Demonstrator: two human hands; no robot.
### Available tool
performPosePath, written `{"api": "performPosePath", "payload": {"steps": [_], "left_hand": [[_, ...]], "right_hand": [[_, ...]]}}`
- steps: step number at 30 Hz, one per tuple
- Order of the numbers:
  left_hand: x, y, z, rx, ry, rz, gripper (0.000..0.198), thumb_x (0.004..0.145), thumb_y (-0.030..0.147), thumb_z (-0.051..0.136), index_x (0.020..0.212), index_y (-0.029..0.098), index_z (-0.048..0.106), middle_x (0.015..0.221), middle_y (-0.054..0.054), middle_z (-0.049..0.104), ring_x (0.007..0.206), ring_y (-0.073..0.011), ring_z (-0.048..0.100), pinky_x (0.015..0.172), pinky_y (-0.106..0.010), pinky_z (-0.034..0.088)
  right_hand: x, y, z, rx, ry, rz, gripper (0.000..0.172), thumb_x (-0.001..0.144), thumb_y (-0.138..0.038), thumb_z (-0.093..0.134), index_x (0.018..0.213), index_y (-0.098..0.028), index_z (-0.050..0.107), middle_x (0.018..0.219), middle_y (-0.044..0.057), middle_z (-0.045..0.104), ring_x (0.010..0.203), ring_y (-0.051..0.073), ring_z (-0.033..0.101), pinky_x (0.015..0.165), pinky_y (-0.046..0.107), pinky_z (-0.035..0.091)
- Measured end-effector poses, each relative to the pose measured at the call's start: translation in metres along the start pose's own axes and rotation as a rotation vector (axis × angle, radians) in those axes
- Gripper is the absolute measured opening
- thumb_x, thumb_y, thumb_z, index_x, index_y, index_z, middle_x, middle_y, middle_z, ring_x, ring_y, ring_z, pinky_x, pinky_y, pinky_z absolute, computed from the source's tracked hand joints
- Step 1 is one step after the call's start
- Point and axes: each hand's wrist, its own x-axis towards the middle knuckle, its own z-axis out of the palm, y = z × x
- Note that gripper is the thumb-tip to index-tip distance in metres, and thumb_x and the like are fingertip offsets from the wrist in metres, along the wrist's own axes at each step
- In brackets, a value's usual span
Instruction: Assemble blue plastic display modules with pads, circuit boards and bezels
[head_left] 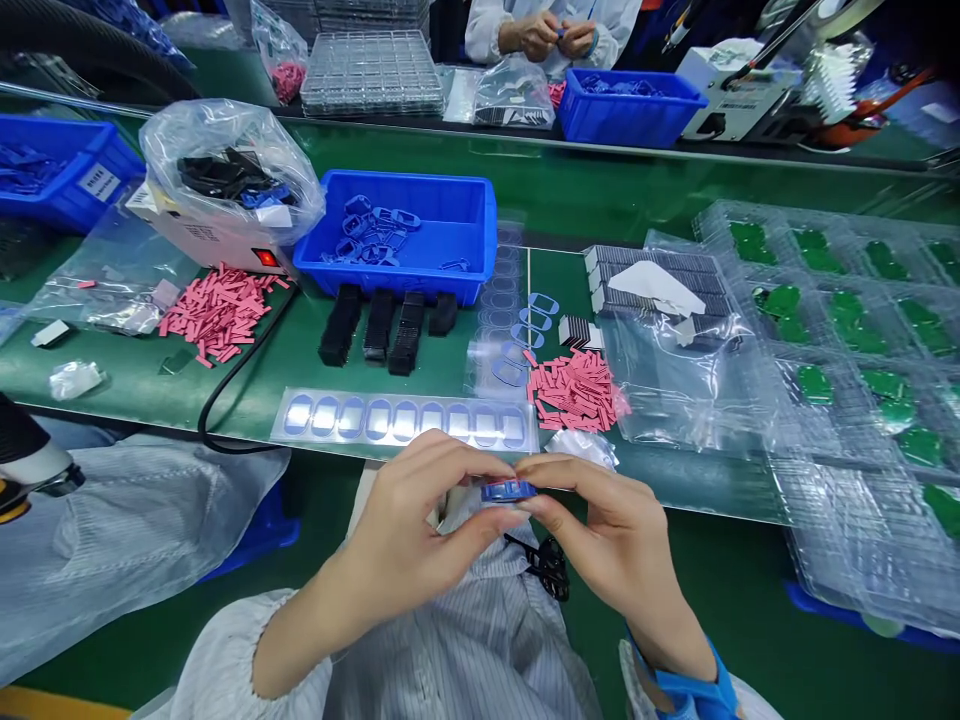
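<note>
My left hand (397, 530) and my right hand (607, 545) meet in front of my chest, their fingertips pinching a small blue rectangular frame part (508, 490) from both sides. Its detail is partly hidden by my fingers. Just beyond my hands lies a clear sheet of oval pads (405, 420) on the green bench. To the right of that sheet is a heap of pink strips (576, 392), with several blue oval rings (531, 330) beyond. A blue plastic bin (442, 225) holds more blue frames.
Black foam blocks (375, 328) stand before the bin. A second pink heap (217, 312), a bagged black parts pile (225, 175) and a black cable (240, 375) are at left. Clear trays with green pieces (847, 340) fill the right. Across the belt, a co-worker's hands (555, 35) hold something small.
</note>
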Motion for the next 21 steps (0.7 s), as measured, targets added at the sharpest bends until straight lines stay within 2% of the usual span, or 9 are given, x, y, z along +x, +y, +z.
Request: {"api": "performPosePath", "payload": {"steps": [6,11,13,16,19,21], "left_hand": [[0.001,-0.014,0.013,0.028,0.132,0.140,0.005,0.079,0.016,0.064,0.080,0.020,0.066,0.060,-0.001,0.064,0.056,-0.0159,0.054,0.056,-0.030,0.041],[0.002,-0.019,0.011,0.100,0.041,0.160,0.014,0.081,0.012,0.064,0.093,0.018,0.064,0.079,-0.003,0.072,0.071,-0.0160,0.061,0.067,-0.030,0.048],[0.001,-0.019,0.011,0.135,0.042,0.163,0.017,0.080,0.010,0.065,0.095,0.018,0.063,0.081,-0.003,0.073,0.074,-0.0158,0.062,0.068,-0.030,0.049],[-0.001,-0.019,0.015,0.123,0.138,0.192,0.016,0.078,0.006,0.064,0.088,0.018,0.065,0.071,-0.001,0.072,0.067,-0.0144,0.061,0.062,-0.028,0.049],[-0.003,-0.017,0.020,0.075,0.243,0.223,0.020,0.074,0.001,0.064,0.087,0.017,0.066,0.070,-0.002,0.073,0.063,-0.0135,0.062,0.059,-0.027,0.049],[-0.005,-0.016,0.023,0.038,0.282,0.249,0.022,0.073,0.000,0.064,0.087,0.017,0.066,0.073,-0.003,0.075,0.064,-0.0133,0.065,0.060,-0.027,0.050]], "right_hand": [[-0.003,-0.001,0.001,-0.119,-0.006,-0.081,0.014,0.085,-0.010,0.058,0.093,-0.021,0.061,0.085,0.002,0.070,0.080,0.015,0.068,0.071,0.026,0.055],[-0.002,0.007,-0.005,-0.210,-0.064,-0.112,0.017,0.087,-0.011,0.056,0.100,-0.020,0.060,0.092,0.004,0.069,0.087,0.016,0.066,0.076,0.028,0.054],[0.000,0.007,-0.004,-0.224,-0.070,-0.117,0.013,0.087,-0.014,0.057,0.098,-0.020,0.060,0.090,0.004,0.069,0.086,0.017,0.066,0.074,0.029,0.054],[0.001,0.002,0.006,-0.243,0.094,-0.101,0.014,0.080,-0.025,0.069,0.090,-0.020,0.060,0.081,0.003,0.068,0.078,0.017,0.066,0.069,0.028,0.055],[-0.002,-0.005,0.019,-0.204,0.287,-0.004,0.028,0.071,-0.031,0.077,0.091,-0.021,0.061,0.081,0.002,0.069,0.076,0.018,0.068,0.069,0.029,0.056],[-0.005,-0.008,0.024,-0.121,0.323,0.090,0.039,0.065,-0.036,0.080,0.096,-0.021,0.062,0.085,0.003,0.071,0.078,0.019,0.069,0.070,0.031,0.057]]}}
